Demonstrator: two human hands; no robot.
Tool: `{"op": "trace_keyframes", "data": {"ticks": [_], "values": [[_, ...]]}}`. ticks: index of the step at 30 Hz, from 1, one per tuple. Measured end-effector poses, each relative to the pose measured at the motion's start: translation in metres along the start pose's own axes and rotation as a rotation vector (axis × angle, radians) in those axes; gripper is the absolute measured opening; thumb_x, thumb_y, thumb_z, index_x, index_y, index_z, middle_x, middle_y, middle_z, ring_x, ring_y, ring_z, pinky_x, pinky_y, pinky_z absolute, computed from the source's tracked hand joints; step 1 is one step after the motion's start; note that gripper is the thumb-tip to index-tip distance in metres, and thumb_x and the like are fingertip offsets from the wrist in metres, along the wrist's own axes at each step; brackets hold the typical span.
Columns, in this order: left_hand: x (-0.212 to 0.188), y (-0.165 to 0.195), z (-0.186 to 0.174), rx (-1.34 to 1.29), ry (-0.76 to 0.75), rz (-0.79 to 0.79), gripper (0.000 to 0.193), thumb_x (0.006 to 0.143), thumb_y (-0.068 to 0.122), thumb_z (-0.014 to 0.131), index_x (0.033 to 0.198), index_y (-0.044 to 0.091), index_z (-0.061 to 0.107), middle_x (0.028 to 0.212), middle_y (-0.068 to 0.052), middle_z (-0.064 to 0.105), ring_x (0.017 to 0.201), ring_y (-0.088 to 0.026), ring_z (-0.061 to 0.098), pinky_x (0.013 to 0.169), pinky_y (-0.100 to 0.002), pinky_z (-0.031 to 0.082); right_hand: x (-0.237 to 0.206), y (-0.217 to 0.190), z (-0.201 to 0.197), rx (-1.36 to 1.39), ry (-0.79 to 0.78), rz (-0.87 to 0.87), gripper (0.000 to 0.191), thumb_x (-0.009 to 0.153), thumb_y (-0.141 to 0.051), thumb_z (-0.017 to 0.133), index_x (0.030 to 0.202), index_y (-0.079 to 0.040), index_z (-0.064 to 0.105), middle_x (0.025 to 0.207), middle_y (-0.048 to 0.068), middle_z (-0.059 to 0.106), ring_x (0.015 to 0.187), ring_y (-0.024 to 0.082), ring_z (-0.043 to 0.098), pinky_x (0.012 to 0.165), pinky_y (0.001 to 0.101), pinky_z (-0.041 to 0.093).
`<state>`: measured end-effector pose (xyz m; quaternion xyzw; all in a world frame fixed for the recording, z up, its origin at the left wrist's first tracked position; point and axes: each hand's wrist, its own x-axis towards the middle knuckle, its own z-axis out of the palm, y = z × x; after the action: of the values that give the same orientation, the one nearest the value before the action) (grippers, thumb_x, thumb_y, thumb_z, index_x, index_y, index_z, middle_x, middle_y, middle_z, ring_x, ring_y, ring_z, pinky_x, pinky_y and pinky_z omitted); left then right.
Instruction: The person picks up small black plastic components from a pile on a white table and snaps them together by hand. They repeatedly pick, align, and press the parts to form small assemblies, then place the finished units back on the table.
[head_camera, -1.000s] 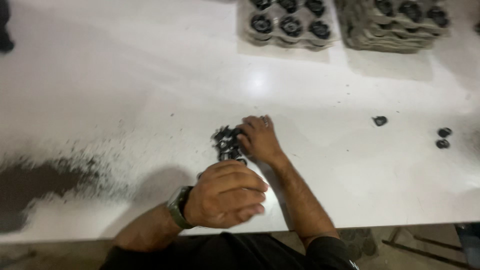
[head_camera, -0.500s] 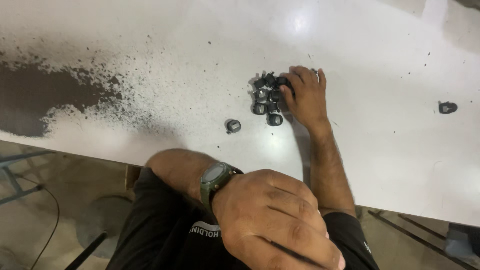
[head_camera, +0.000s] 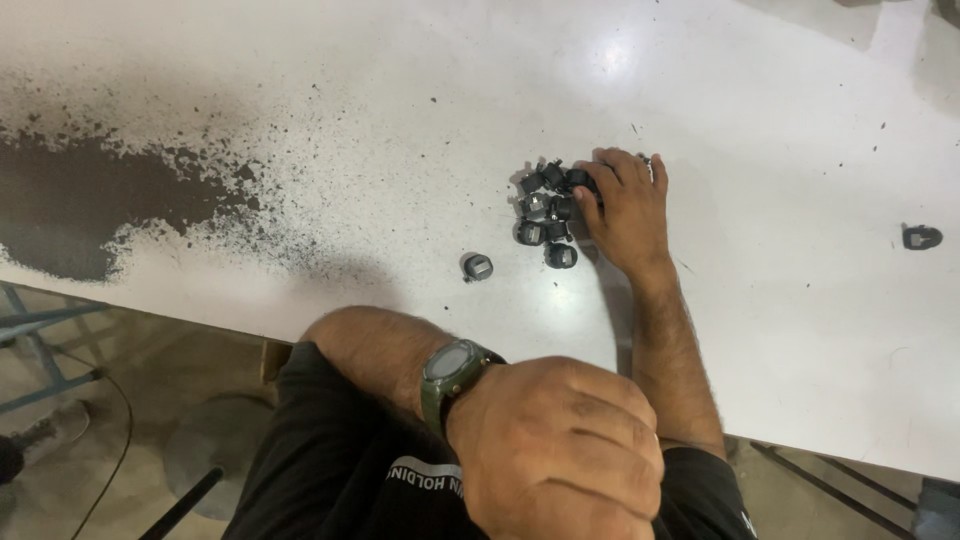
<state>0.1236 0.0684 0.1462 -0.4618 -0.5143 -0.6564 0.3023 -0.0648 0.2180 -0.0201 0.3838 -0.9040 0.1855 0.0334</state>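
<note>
A cluster of several small black round parts (head_camera: 547, 208) lies on the white table (head_camera: 400, 110). My right hand (head_camera: 625, 210) rests palm down just to its right, fingertips touching the topmost parts and gripping none. One more black part (head_camera: 477, 267) sits alone, left of and below the cluster. My left hand (head_camera: 555, 450), with a green wristwatch (head_camera: 452, 372) on the wrist, is raised close to the camera over my lap as a closed fist. Nothing shows inside the fist.
A single black part (head_camera: 921, 237) lies far right on the table. Dark powder or worn paint (head_camera: 70, 205) spreads over the table's left side. Below the near edge are the floor, a round stool base (head_camera: 205, 455) and metal frame legs (head_camera: 40, 335).
My left fist has lifted off the table and come close to the camera, and the view has tilted down toward my lap. My right hand has stayed against the cluster.
</note>
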Motion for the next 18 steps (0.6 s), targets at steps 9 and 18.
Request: {"op": "trace_keyframes", "data": {"ticks": [9,18], "values": [[-0.01,0.001,-0.009,-0.824,-0.228,-0.377,0.05,0.108,0.056,0.053,0.13,0.012,0.064,0.127,-0.005,0.064,0.105,-0.014,0.068,0.089,-0.025,0.058,0.002,-0.001,-0.002,0.002,-0.002,-0.01,0.03,0.102,-0.023,0.067,0.129,-0.01,0.068,0.138,0.01,0.06,0.134,0.031,0.05,0.12,0.0644,0.022],[-0.028,-0.012,0.004,-0.928,-0.458,-0.307,0.031,0.109,0.041,0.056,0.101,0.011,0.059,0.095,-0.001,0.059,0.085,-0.012,0.062,0.074,-0.027,0.048,-0.001,-0.002,-0.002,0.018,-0.01,-0.002,0.027,0.106,-0.022,0.067,0.131,-0.011,0.068,0.139,0.009,0.06,0.136,0.031,0.051,0.121,0.0639,0.021]]}}
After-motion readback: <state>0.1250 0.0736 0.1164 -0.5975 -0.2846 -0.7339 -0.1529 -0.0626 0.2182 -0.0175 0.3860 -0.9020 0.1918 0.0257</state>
